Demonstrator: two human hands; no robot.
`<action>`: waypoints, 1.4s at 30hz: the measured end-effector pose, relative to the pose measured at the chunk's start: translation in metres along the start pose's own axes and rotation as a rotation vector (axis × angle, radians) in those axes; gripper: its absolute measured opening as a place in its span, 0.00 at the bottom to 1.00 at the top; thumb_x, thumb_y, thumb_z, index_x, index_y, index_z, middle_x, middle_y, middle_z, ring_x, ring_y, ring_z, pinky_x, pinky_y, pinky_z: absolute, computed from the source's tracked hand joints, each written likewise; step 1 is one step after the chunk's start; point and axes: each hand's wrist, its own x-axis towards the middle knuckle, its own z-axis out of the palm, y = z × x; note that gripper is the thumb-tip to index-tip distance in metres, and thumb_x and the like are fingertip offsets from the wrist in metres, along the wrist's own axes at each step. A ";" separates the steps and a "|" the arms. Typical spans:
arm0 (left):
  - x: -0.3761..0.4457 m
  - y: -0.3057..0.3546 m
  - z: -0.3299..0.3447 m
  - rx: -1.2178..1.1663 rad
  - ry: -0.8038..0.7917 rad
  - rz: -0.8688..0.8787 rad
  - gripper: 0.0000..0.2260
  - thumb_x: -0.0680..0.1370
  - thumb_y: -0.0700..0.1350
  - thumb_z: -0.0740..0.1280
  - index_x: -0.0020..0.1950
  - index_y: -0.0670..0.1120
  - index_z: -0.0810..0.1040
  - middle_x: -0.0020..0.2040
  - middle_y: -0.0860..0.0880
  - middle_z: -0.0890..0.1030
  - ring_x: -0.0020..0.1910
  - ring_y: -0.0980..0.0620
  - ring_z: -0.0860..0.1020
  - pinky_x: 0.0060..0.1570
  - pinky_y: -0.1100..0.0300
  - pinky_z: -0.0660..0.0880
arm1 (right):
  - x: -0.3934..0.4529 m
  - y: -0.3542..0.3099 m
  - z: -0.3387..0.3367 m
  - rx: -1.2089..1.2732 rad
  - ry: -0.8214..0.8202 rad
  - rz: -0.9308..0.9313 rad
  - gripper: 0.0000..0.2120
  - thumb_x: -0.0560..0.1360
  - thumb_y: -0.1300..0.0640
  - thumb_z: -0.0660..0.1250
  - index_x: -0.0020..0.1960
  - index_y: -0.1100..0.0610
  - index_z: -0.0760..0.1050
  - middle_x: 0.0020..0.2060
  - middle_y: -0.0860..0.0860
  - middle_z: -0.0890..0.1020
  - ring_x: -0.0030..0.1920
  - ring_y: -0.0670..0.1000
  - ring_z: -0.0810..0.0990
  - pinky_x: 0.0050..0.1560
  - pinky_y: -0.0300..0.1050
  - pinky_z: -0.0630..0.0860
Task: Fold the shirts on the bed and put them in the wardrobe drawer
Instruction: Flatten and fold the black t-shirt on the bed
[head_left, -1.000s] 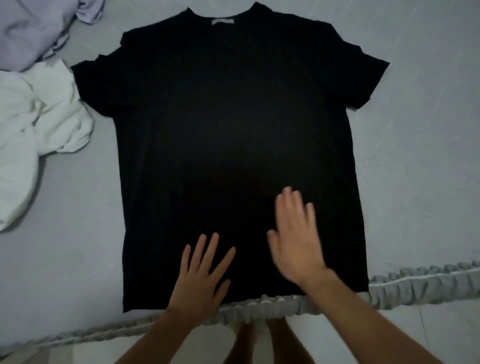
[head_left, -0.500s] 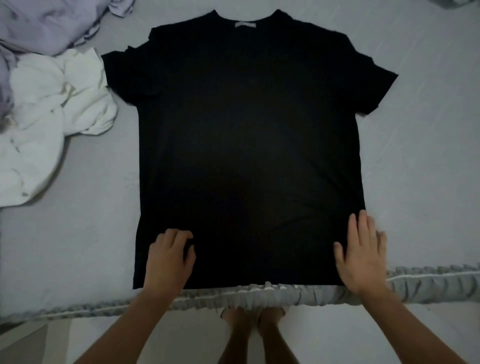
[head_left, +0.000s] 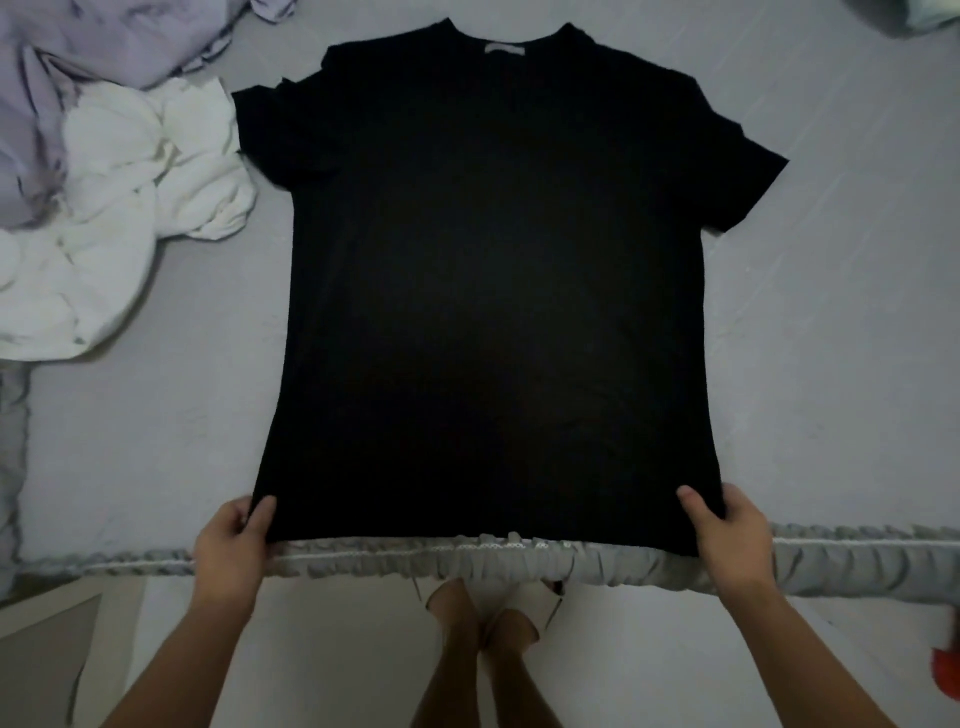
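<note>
A black short-sleeved T-shirt (head_left: 493, 286) lies spread flat on the grey bed sheet (head_left: 831, 312), collar away from me and hem at the near bed edge. My left hand (head_left: 234, 551) pinches the shirt's lower left corner, thumb on top of the cloth. My right hand (head_left: 732, 535) pinches the lower right corner the same way. Both sleeves lie out to the sides. No wardrobe or drawer is in view.
A crumpled white garment (head_left: 104, 249) lies on the bed to the left of the shirt, with a lilac garment (head_left: 52, 104) behind it. The bed's ruffled grey edge (head_left: 857, 561) runs across the near side. My bare feet (head_left: 483, 629) stand on the pale floor below.
My hands moved apart from smoothing the middle of the hem to the two bottom corners, and each has closed on a corner. The view shifted so the shirt sits further right.
</note>
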 end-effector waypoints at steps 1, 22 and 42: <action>-0.002 -0.001 -0.003 0.026 -0.036 -0.041 0.12 0.80 0.42 0.68 0.37 0.42 0.73 0.34 0.42 0.76 0.39 0.46 0.74 0.43 0.50 0.70 | -0.001 0.004 -0.004 -0.043 -0.007 0.013 0.11 0.78 0.53 0.69 0.54 0.60 0.78 0.46 0.57 0.82 0.48 0.58 0.79 0.48 0.48 0.72; -0.001 0.071 0.082 0.939 -0.175 0.882 0.30 0.78 0.51 0.66 0.79 0.53 0.59 0.80 0.44 0.56 0.78 0.41 0.57 0.71 0.40 0.63 | -0.060 -0.080 0.150 -0.964 -0.647 -1.298 0.35 0.80 0.39 0.48 0.81 0.54 0.44 0.80 0.50 0.42 0.79 0.50 0.35 0.78 0.54 0.37; -0.086 0.075 0.137 0.805 -0.372 1.049 0.29 0.73 0.47 0.70 0.73 0.53 0.68 0.73 0.47 0.67 0.71 0.43 0.65 0.67 0.45 0.68 | -0.022 -0.083 0.077 -0.743 -0.151 -0.874 0.13 0.75 0.52 0.65 0.58 0.52 0.78 0.52 0.51 0.77 0.50 0.52 0.77 0.52 0.50 0.75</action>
